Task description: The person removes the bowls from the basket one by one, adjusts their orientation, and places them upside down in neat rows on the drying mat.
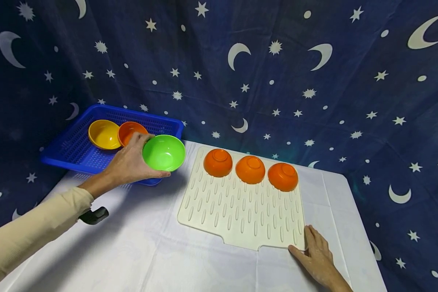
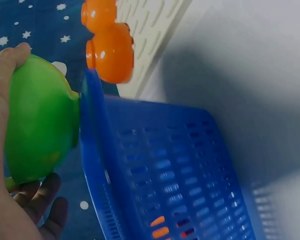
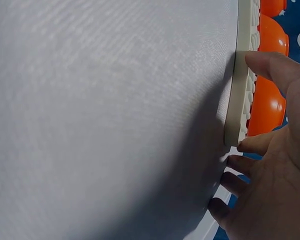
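My left hand [image 1: 125,162] holds a green bowl [image 1: 164,153] by its side, thumb and fingers spread around it, just over the right edge of the blue basket [image 1: 67,166]. The bowl's inside faces me in the head view; the left wrist view shows its outer side close to the basket rim [image 2: 92,150]. At the near right corner of a cream drying mat [image 1: 241,227], my right hand [image 1: 317,257] rests with its thumb on the front edge and its fingers along the right side. Three orange bowls [image 1: 250,170] stand upside down in a row along the mat's far edge.
A yellow bowl [image 1: 104,136] and another orange bowl [image 1: 127,132] lie in the basket, at the table's back left. White cloth [image 1: 190,263] covers the table. Behind it hangs a dark blue curtain [image 1: 204,61] with moons and stars. A black object [image 1: 95,216] shows beneath my left sleeve.
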The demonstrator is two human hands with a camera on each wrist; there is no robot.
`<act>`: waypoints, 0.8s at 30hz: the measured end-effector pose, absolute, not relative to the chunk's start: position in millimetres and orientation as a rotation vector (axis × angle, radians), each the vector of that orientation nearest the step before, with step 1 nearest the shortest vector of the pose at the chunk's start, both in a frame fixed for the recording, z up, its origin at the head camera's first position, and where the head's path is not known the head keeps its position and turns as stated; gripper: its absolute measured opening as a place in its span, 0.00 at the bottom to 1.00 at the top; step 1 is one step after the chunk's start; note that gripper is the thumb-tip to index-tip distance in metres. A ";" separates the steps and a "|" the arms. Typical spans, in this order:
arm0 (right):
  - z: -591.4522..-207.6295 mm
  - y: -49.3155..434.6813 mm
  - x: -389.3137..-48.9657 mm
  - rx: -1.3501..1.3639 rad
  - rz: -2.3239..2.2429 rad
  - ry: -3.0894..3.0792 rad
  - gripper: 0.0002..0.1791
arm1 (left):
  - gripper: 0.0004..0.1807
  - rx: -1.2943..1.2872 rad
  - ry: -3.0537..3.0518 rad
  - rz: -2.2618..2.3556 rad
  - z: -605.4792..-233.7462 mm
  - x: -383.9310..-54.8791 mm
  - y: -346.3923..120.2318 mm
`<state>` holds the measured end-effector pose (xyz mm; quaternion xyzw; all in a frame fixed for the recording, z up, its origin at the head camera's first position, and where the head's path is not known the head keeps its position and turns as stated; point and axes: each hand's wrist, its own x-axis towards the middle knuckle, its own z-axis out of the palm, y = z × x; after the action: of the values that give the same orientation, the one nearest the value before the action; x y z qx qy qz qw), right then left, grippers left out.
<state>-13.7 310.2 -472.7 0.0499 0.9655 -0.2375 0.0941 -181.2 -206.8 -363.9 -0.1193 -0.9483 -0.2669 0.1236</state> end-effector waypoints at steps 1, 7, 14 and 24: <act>-473.0 310.0 -13.8 0.146 -0.707 2.865 0.55 | 0.63 -0.357 -2.760 -0.776 -364.2 -180.1 -205.3; -471.8 309.2 -14.2 0.118 -0.691 2.874 0.55 | 0.63 -0.433 -2.740 -0.729 -363.1 -174.0 -195.2; -467.2 311.5 -16.8 0.069 -0.656 2.850 0.58 | 0.63 -0.485 -2.671 -0.744 -359.9 -164.7 -179.2; -468.8 291.1 -23.7 0.027 -0.713 2.951 0.59 | 0.62 -0.526 -2.634 -0.711 -363.0 -153.1 -156.1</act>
<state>-23.7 291.1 -468.8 0.0089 0.9707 -0.2344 0.0528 -153.1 -156.1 -363.0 -0.1862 -0.9325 -0.2517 0.1803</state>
